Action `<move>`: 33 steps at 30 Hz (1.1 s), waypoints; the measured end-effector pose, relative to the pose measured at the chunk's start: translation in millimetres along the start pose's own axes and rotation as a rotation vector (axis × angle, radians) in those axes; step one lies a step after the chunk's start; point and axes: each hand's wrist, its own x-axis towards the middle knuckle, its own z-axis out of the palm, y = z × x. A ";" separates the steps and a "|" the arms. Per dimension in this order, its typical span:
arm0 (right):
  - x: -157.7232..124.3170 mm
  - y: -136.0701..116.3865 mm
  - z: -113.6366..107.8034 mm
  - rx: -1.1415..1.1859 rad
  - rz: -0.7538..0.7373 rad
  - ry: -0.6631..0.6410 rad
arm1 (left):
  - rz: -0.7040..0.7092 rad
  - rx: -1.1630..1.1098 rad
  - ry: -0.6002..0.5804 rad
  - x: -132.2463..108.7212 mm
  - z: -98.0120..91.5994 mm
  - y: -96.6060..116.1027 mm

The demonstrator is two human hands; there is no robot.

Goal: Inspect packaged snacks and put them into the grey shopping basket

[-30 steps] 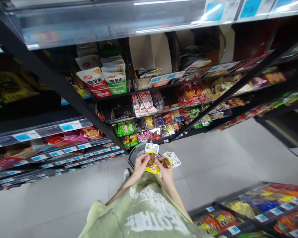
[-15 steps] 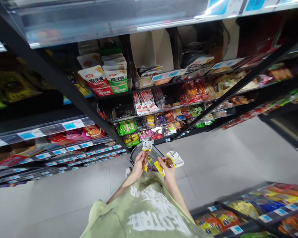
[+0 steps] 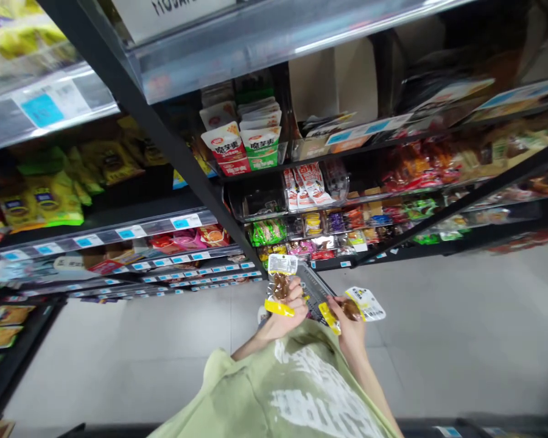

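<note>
My left hand (image 3: 296, 302) grips a snack packet (image 3: 281, 285) with a white top, a clear middle showing brown food, and a yellow bottom strip. The packet is upright with its flat side towards me. In my right hand (image 3: 348, 323) is a similar snack packet (image 3: 368, 304), lying sideways, its white end pointing right and its yellow end sticking out at the left of my fingers. Below and between both hands is a grey shopping basket (image 3: 317, 283), mostly covered by my hands and shirt.
Shelves ahead hold red and green snack pouches (image 3: 260, 146), white-and-red packets (image 3: 308, 184) and small bagged snacks (image 3: 268, 231). A slanting black post (image 3: 196, 176) divides the shelving. Yellow bags (image 3: 50, 198) fill the left shelf. Grey tiled floor (image 3: 187, 340) surrounds me.
The view has turned left, so the shelves appear further right. My left hand has turned its packet to face me and moved it leftward off the basket. My right hand keeps its packet.
</note>
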 end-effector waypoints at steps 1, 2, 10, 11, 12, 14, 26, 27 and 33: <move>-0.1 0.1 0.3 0.001 0.004 -0.003 | 0.008 -0.002 0.004 -0.2 0.4 -0.1; -0.2 0.1 0.6 0.004 0.006 -0.004 | 0.017 0.006 0.014 -0.5 0.4 -0.3; -0.3 -0.7 3.1 0.032 0.029 -0.010 | 0.033 0.163 0.126 -4.2 1.8 -2.5; -0.6 -1.2 3.1 0.030 0.029 -0.010 | 0.035 0.170 0.115 -4.9 3.8 -2.1; -1.0 -1.7 3.1 0.026 0.028 -0.011 | 0.036 0.178 0.105 -5.6 6.1 -1.6; -1.8 -2.7 3.1 0.018 0.026 -0.013 | 0.034 0.192 0.099 -6.8 10.9 -0.3; -1.3 -0.1 2.0 0.010 0.033 -0.008 | 0.016 0.121 0.056 -5.7 10.3 -1.5; -1.3 -0.8 2.0 0.010 0.036 -0.005 | 0.009 0.105 0.042 -5.6 10.1 -1.3; -1.5 -3.7 1.4 0.018 0.047 0.002 | -0.028 -0.085 -0.098 -7.4 11.2 1.3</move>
